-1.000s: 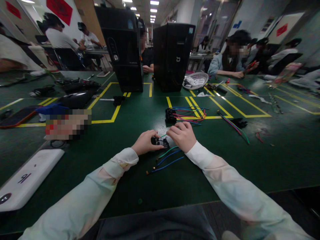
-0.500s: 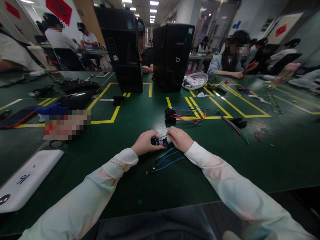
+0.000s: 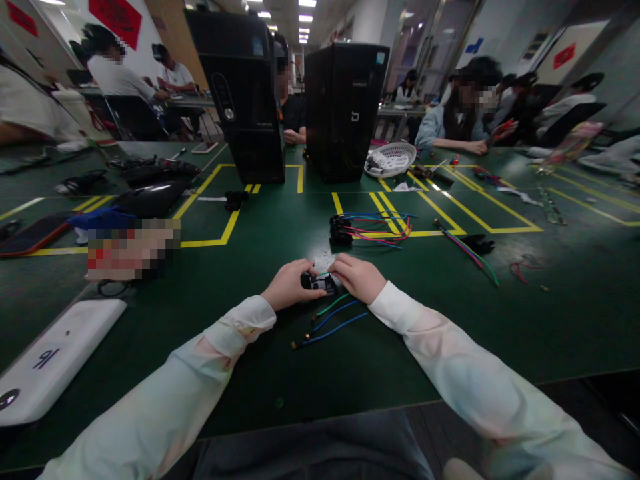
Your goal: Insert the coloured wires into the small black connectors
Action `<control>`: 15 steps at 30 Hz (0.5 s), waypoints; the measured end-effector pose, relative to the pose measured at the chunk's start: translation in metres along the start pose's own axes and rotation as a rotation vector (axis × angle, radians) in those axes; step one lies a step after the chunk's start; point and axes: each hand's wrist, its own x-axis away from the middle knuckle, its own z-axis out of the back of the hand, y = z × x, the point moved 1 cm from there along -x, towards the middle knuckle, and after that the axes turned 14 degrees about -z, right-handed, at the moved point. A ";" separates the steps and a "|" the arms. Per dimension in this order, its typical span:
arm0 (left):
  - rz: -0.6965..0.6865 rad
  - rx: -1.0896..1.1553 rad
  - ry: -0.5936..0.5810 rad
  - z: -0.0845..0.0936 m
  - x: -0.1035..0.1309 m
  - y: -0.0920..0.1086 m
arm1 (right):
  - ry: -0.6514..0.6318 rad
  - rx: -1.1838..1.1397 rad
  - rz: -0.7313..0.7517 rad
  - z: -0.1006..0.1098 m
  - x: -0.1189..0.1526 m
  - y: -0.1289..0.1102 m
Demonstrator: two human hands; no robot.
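My left hand [image 3: 289, 284] grips a small black plastic housing [image 3: 323, 284] by its left side, thumb and fingers closed on it just over the table. At the housing's upper right, my right hand [image 3: 357, 275] pinches a green wire [image 3: 324, 273], which runs along the top of the part. How the wire's end sits in the housing is too small to tell. Below the hands lie another green wire [image 3: 330, 307] and two blue wires [image 3: 336, 330] with brass-coloured ends. Behind the hands is a group of black housings [image 3: 341, 231] with blue and red wires.
Two black computer towers [image 3: 345, 113] stand at the back of the green table [image 3: 240, 393]. A white basket [image 3: 390, 160] sits right of them. Loose wires [image 3: 467, 253] lie to the right, and a white case [image 3: 65, 357] at the left. Other people sit farther off.
My right hand has shifted very slightly left, toward the housing, with the green wire. My left hand and the loose wires stay in place.
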 end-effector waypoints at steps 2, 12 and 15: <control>-0.011 0.005 0.009 -0.001 0.000 0.000 | -0.006 0.025 0.001 0.000 0.000 0.001; -0.015 -0.002 0.007 0.000 0.001 -0.001 | -0.101 -0.196 0.029 0.002 -0.001 0.006; -0.021 -0.003 0.004 0.000 0.001 -0.001 | -0.096 -0.246 -0.007 0.001 -0.002 0.006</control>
